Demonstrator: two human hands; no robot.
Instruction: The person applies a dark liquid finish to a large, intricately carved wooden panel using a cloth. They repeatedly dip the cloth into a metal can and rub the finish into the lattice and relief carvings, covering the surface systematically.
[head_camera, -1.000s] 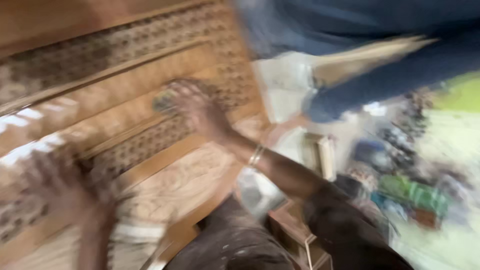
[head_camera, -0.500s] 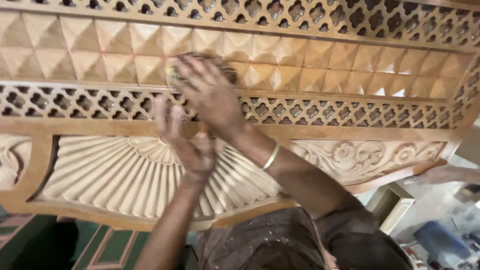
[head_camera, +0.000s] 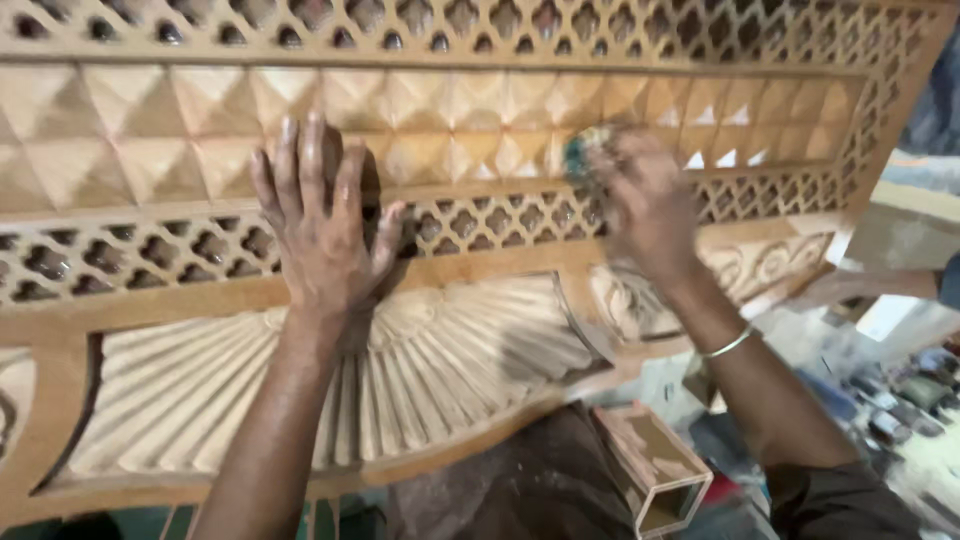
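head view showed the large carved light-brown wooden panel with lattice bands and a fan relief (head_camera: 480, 360) lying under both hands; the left hand (head_camera: 320, 225) lay flat, fingers spread, bracing on the lattice band; the right hand (head_camera: 645, 205), blurred, had its grip pinched on a small greenish abrasive pad (head_camera: 580, 155) against the pyramid row; too hard a press could probably round those crisp edges, or snag the thin lattice.

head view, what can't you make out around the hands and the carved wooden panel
- Head view: right hand and the greenish pad it presses are motion-blurred; grip unclear.
- Left hand lies flat, hiding the lattice beneath.
- Carved wooden panel is cut off by the frame's edges.
- Floor items at right are blurred.
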